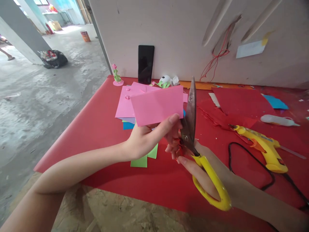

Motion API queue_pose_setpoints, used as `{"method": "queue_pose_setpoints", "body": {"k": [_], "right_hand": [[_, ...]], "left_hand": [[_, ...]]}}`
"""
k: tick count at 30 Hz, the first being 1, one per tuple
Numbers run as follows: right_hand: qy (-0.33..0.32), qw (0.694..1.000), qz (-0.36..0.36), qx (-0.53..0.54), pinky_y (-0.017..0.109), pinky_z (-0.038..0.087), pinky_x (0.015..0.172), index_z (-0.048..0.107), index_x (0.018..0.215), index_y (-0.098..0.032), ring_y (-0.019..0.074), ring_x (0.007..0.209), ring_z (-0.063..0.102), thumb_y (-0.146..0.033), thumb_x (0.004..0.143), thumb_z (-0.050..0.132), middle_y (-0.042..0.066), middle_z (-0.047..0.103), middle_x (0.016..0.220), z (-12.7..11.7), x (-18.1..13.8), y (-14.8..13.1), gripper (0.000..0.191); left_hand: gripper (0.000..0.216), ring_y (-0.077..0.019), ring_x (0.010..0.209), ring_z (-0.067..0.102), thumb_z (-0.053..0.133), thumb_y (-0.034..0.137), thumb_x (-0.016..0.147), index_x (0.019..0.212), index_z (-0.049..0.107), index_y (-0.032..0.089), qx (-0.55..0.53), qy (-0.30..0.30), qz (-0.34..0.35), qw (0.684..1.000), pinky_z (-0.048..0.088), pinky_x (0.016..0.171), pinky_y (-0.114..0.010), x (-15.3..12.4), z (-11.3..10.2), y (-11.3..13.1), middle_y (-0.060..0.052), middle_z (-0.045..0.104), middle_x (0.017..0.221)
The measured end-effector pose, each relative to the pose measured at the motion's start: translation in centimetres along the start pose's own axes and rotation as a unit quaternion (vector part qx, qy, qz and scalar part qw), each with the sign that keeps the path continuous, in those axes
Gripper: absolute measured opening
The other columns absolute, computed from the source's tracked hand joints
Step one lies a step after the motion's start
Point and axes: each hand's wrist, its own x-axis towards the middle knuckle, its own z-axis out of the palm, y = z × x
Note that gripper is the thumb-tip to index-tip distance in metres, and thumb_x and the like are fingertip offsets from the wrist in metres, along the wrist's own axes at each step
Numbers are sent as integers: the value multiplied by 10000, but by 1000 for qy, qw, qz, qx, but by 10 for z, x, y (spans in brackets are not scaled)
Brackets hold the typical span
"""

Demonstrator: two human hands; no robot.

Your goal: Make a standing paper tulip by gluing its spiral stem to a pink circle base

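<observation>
Over the red table (96, 141), left hand (142, 141) pinches a flat pink card (158, 104); right hand (210, 155) grips scissors (191, 116), yellow loop handle, dull metal blades, just beside the card. Translucent bottle (277, 120) lies near the glue gun (267, 149); can't tell what's inside. On rough concrete floor (79, 83): crumpled black bag (60, 59), litter (48, 55) showing on top; cylindrical can (85, 36), contents hidden.

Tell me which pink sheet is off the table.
The pink rectangle held up in the left hand; the other pink sheets lie in the pile on the red table.
</observation>
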Motion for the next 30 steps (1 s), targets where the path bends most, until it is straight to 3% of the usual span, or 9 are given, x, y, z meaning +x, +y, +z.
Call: {"method": "queue_pose_setpoints", "body": {"k": [4,7,11,14,19,22,26,30], "right_hand": [[-15,999,-28,-23,241,479,664,569,925,-228,111,718,560,-310,844,414,21,594,837,-5,-2,-6,194],[13,999,-30,-21,216,458,561,555,836,-215,99,633,523,-326,804,423,20,563,782,-1,0,-6,175],[30,999,-16,-9,196,437,507,539,938,-250,104,665,526,-315,793,454,9,585,836,2,0,-3,180],[45,999,-20,-12,214,489,552,518,966,-250,112,645,529,-334,809,429,15,598,803,0,1,-3,200],[-29,999,-8,-30,208,513,564,487,1055,-271,119,732,591,-296,800,470,18,622,918,-8,1,-7,256],[-40,999,9,-32,204,505,546,486,1038,-269,114,725,593,-293,810,445,16,614,930,-8,-1,-11,233],[-7,999,27,-46,226,513,620,499,1017,-250,125,809,613,-289,830,431,22,623,935,-3,-5,-19,203],[26,997,11,-79,265,505,732,515,1095,-261,125,858,610,-257,866,392,13,627,920,0,-9,-29,260]], "left_hand": [[383,-83,413,573,565,513,840,674,597,170,-15,-5,2,1000,526,469,-235,1,0,-1,34,616,555],[398,-96,426,585,552,540,837,682,583,174,-22,-11,-10,1000,546,486,-251,2,-1,0,31,612,553],[440,-113,495,614,542,578,826,654,583,175,8,6,3,1000,559,534,-250,3,-2,1,12,615,547],[437,-115,505,609,553,557,827,618,583,174,17,17,12,1000,552,535,-250,4,-3,2,8,605,534],[372,-105,535,616,524,391,883,581,565,178,39,5,6,999,550,586,-238,2,-4,1,10,620,544],[337,-106,551,628,506,323,891,592,563,178,32,-2,3,999,553,611,-236,2,-5,-1,17,617,543],[287,-101,534,635,504,281,887,629,570,174,-4,-12,-1,1000,550,588,-233,1,-4,-2,29,614,553],[327,-98,462,602,501,354,892,631,569,171,-17,-30,-21,999,520,514,-244,0,-3,-3,27,605,530]]}}
